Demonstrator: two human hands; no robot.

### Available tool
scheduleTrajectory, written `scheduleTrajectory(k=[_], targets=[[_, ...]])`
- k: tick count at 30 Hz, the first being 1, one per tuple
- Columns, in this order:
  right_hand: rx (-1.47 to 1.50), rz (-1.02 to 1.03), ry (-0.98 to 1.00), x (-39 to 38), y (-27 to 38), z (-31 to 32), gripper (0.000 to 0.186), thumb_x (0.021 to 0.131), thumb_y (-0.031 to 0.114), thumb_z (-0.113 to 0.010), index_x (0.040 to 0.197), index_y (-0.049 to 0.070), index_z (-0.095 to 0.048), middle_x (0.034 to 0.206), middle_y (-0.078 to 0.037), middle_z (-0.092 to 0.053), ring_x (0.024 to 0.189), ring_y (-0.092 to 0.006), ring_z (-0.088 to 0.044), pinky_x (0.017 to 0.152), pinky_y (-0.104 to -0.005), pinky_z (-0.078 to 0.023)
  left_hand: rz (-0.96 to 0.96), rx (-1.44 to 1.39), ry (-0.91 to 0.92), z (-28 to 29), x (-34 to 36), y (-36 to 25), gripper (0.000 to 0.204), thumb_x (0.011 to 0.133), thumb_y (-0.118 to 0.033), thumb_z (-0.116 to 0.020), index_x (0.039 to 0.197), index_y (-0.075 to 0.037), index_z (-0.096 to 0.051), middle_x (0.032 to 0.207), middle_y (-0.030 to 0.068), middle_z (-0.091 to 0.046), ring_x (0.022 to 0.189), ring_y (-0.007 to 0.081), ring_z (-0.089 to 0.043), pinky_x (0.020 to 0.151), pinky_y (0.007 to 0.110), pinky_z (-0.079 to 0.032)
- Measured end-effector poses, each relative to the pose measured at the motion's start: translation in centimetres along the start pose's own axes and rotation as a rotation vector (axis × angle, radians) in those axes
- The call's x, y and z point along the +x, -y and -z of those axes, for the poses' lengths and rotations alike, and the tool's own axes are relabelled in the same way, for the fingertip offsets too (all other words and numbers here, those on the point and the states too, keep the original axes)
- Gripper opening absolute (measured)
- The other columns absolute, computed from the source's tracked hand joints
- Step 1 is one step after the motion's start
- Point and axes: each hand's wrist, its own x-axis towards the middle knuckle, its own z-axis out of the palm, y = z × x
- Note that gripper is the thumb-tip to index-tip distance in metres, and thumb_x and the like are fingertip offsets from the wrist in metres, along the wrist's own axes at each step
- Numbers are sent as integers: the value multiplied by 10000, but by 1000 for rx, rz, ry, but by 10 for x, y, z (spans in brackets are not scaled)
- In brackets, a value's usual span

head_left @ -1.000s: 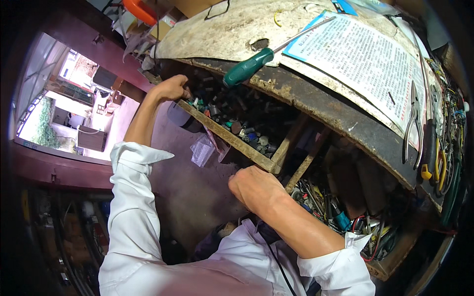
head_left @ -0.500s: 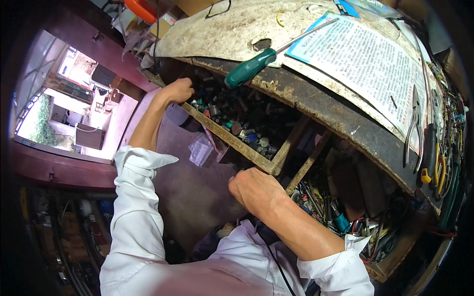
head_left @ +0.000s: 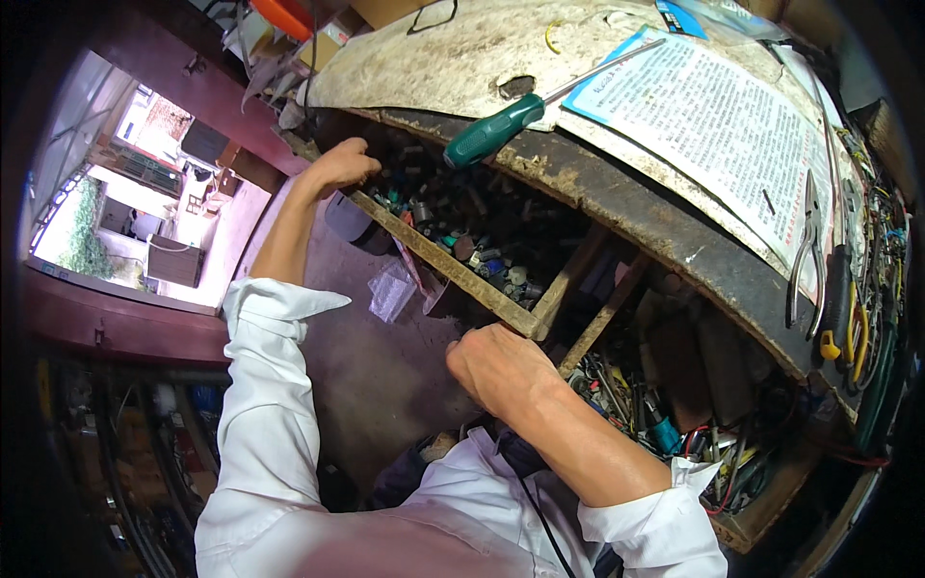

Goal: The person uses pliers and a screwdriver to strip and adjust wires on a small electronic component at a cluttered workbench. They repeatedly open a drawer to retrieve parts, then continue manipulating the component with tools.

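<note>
A wooden drawer (head_left: 438,262) stands pulled out beneath the workbench, full of small cylindrical parts (head_left: 491,262) in several colours. At the drawer's far left end, my left hand (head_left: 339,168) is closed with bent fingers over the corner; its fingertips are partly hidden. My right hand (head_left: 503,364) presses up against the near right corner of the drawer front, its fingers curled underneath and mostly out of sight. Above the drawer, a screwdriver (head_left: 496,130) with a green handle lies across the bench edge.
On the worn bench top (head_left: 434,69) lies a printed sheet (head_left: 703,135). Pliers (head_left: 807,252) and other hand tools lie at the right. An open compartment (head_left: 761,511) below holds wires and tools. A clear plastic bag (head_left: 388,294) is on the floor beneath the drawer.
The drawer's left end has shifted slightly outward to the left, and my left hand has moved with it. My right hand stays at the right corner.
</note>
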Motion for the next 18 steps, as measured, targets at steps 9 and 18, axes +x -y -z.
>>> scheduleTrajectory(k=[9, 18], targets=[[16, -21, 22, 1, 0, 4, 142, 867, 52, -600, 891, 0, -730, 853, -200, -726, 853, -394, -725, 749, -450, -596, -66, -306, 43, 13, -9, 3, 177, 934, -113, -501, 910, -2, -637, 825, 65, -667, 746, 153, -648, 670, 300, -527], [10, -25, 45, 2, -1, 2, 150, 875, 57, -588, 899, -6, -722, 852, -217, -716, 864, -404, -720, 755, -460, -595, -30, -554, 56, 20, -32, -11, 310, 932, -86, -417, 1082, 18, -668, 933, 132, -732, 801, 191, -733, 717, 277, -596]])
